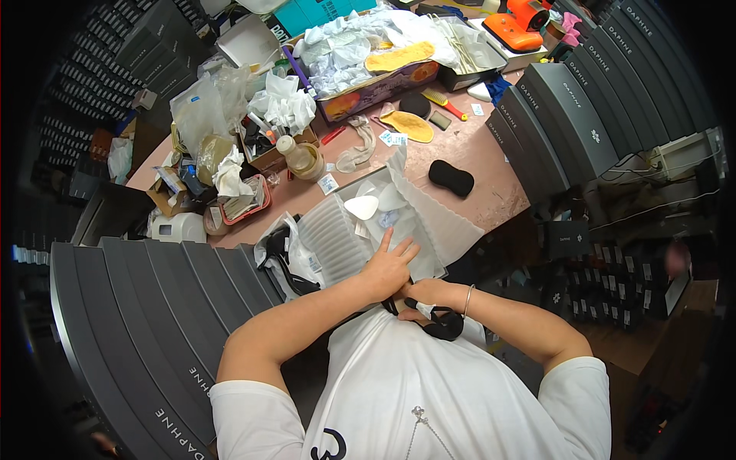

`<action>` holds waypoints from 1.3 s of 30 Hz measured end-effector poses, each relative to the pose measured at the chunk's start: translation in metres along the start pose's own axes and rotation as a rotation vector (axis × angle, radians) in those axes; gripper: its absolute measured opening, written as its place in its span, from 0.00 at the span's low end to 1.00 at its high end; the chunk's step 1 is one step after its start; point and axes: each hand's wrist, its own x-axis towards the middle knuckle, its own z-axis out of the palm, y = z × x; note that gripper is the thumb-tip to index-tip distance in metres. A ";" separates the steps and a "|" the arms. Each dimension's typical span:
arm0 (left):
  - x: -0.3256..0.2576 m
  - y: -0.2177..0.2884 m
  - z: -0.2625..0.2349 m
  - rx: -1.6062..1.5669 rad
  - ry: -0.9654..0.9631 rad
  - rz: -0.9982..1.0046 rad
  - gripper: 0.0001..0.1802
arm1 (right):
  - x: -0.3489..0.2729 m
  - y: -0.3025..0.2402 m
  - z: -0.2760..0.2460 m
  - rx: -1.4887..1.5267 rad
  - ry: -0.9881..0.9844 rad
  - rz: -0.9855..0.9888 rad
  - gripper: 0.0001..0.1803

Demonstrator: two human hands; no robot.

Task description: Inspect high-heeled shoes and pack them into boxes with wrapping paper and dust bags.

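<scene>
Close to my white shirt, a black strappy shoe (445,326) with a bit of white wrapping hangs in my right hand (431,292), whose fingers are partly hidden. My left hand (387,270) crosses just beside it at the near edge of an open shoebox (360,184), its visible fingers stretched apart. Inside the box lie white foam wrap (334,236), a white oval pad (362,206) and crumpled clear plastic. Another black strappy shoe (290,264), partly in white wrapping, rests left of the box.
Dark shoebox stacks rise at left (165,307) and right (571,115). On the pink table (502,188) are a black sponge-like pad (451,178), a yellow insole (410,126), a brush (445,104), a bottle (300,157) and a tissue-filled carton (368,101).
</scene>
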 end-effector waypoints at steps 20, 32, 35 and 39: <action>0.008 0.009 -0.005 0.222 -0.165 -0.031 0.09 | 0.006 -0.004 0.002 -0.027 0.020 -0.111 0.22; -0.012 0.019 -0.011 0.095 0.007 -0.119 0.09 | -0.031 -0.025 -0.018 0.058 0.184 0.060 0.24; -0.018 0.025 0.001 0.002 0.035 -0.190 0.08 | -0.030 -0.023 -0.019 0.049 0.183 0.128 0.23; -0.022 0.024 0.004 -0.013 0.052 -0.182 0.07 | -0.020 -0.013 -0.008 0.069 0.133 0.070 0.26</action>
